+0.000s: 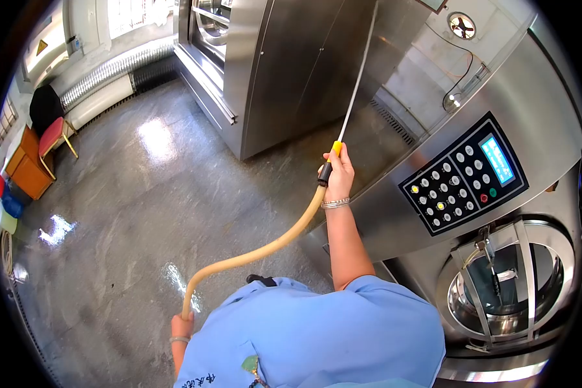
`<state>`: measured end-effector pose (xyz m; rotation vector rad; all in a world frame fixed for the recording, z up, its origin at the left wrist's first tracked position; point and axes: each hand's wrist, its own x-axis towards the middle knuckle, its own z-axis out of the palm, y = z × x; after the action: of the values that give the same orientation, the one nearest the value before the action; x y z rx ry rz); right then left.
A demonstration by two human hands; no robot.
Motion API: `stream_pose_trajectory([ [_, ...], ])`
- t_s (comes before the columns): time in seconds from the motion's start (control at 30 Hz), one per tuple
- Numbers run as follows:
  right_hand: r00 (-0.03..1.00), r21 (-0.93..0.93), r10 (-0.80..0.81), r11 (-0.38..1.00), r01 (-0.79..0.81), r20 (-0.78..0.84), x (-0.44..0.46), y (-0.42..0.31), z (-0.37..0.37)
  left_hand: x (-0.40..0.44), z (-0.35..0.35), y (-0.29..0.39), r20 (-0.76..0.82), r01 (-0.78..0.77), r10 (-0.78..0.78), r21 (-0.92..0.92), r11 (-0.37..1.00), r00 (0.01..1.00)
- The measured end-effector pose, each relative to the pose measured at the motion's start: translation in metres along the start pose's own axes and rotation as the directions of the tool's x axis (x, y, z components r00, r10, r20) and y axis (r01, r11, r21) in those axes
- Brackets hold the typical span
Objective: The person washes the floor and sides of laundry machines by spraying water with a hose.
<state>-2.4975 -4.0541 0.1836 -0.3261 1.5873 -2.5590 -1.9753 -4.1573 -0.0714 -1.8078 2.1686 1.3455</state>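
My right hand (pixel 340 178) is wrapped round a yellow and black spray nozzle (pixel 332 160), held out in front of me. A thin white jet of water (pixel 361 71) shoots from its tip, up and away between the steel machines. From the nozzle's rear a tan hose (pixel 258 253) curves down to the left. My left hand (pixel 182 325), low beside my body, is closed round that hose. Part of the left hand's fingers is hidden, and the hose beyond it is out of sight.
Close on my right stands a steel washing machine with a keypad panel (pixel 464 174) and a round glass door (pixel 507 284). A tall steel machine (pixel 291 71) is ahead. The floor (pixel 142 213) shines as if wet. A red chair (pixel 53 136) and wooden cabinet (pixel 29 165) stand far left.
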Motion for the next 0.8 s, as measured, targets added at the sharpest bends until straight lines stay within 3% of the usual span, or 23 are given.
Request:
stream_pose_trajectory([
  [0.43,0.999,0.084,-0.040,0.996,0.038,0.025,-0.014,-0.003,0.016,-0.002,-0.008,-0.008,-0.042,0.019,-0.017,0.040,0.999,0.999],
  [0.67,0.995,0.109,0.095,0.989,-0.097,0.028,-0.019,0.011,0.013,-0.010,-0.012,0.005,-0.059,0.070,-0.067,0.048,0.996,0.996],
  [0.8,0.997,0.097,0.010,0.995,-0.017,0.078,-0.025,-0.003,0.024,-0.011,-0.017,0.003,-0.037,0.049,-0.046,0.096,0.994,0.998],
])
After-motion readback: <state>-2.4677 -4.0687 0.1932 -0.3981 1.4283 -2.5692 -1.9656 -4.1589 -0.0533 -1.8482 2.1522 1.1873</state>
